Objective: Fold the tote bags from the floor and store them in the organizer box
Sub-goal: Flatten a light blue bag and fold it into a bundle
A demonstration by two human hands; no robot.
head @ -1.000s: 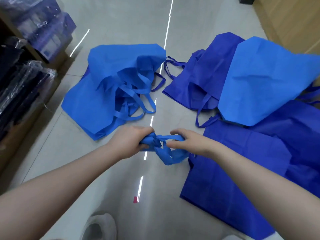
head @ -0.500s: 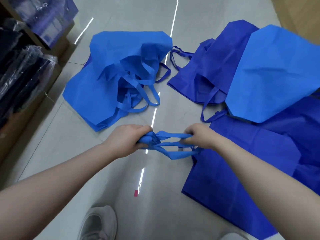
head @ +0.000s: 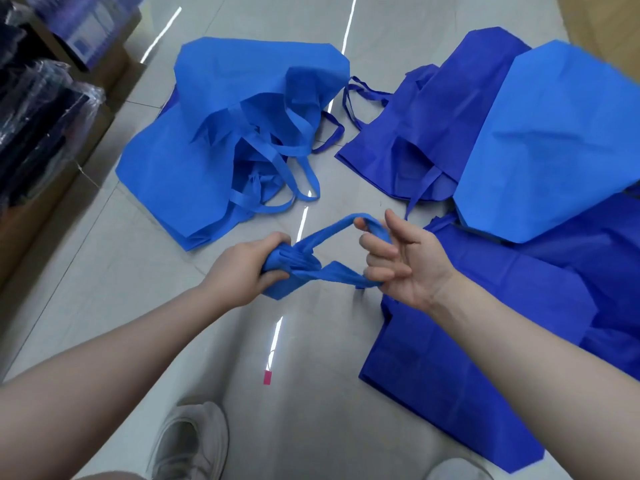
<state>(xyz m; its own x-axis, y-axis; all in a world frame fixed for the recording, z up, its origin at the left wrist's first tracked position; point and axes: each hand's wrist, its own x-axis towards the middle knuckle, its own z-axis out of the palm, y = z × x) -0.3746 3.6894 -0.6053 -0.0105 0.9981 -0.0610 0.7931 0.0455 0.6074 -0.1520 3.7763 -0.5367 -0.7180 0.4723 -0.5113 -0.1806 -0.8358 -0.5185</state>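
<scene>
My left hand point(head: 242, 268) grips a tightly bundled light-blue tote bag point(head: 294, 268) above the floor. Its handle straps point(head: 332, 230) stretch to the right as an open loop. My right hand point(head: 398, 265) is inside that loop, palm turned up, with curled fingers hooked round the straps at top and bottom. A pile of light-blue tote bags point(head: 207, 161) lies on the floor to the far left. Dark-blue tote bags point(head: 433, 133) and one light-blue bag point(head: 561, 140) lie to the right, and a flat dark-blue bag point(head: 467, 358) lies under my right forearm. No organizer box is visible.
Cardboard boxes and plastic-wrapped dark goods point(head: 41, 109) line the left edge. A wooden surface point(head: 606, 26) rises at the top right. My white shoe point(head: 190, 441) stands on the grey tile floor point(head: 311, 375), near a small pink tag point(head: 267, 377).
My right hand has turned palm up and pulled the handle straps wider into an open loop. My left hand keeps its grip on the bundle. The view has tilted slightly downward.
</scene>
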